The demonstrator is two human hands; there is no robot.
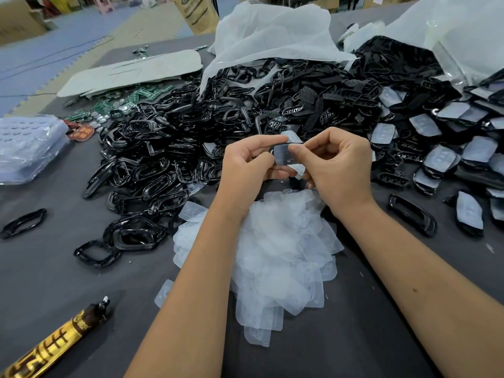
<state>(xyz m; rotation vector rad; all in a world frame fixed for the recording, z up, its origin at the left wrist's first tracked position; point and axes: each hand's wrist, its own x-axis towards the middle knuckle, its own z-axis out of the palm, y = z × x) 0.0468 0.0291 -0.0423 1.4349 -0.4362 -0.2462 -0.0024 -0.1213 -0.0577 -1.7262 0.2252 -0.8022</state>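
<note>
- Two-handed pinch on a small glossy black plastic key-fob shell with a cloudy translucent silicone button pad laid over its face. Held up in the air over the table, just in front of the big black heap.
- Left hand: curled in, thumb and forefinger nipping the left end. Right hand: curled too, thumb tip down on the pad, other fingers tucked behind. Snug on both sides, nothing else in either hand.
- Featherweight by the look of it, carried on fingertips alone with no effort.
- Stiff shell, floppy pad, going by the slumped, bent look of the loose pile of translucent silicone pads right under the wrists.
- Probably slick on that shiny black surface, so better taken by the rim or the ends than by the flat faces.
- Pad likely grippier but stretchy. Best pressed from the middle outward, corners last, otherwise a fair chance of buckling or popping back out.
- Not exactly fragile, though maybe bendy if squeezed hard across the thin rim.
- Further out: a huge heap of empty black plastic frames to the left and behind, and black shells with pads already fitted off to the right.
- All on a dark grey cloth-covered table, with a gold-and-brown patterned tube at the near left corner.
</note>
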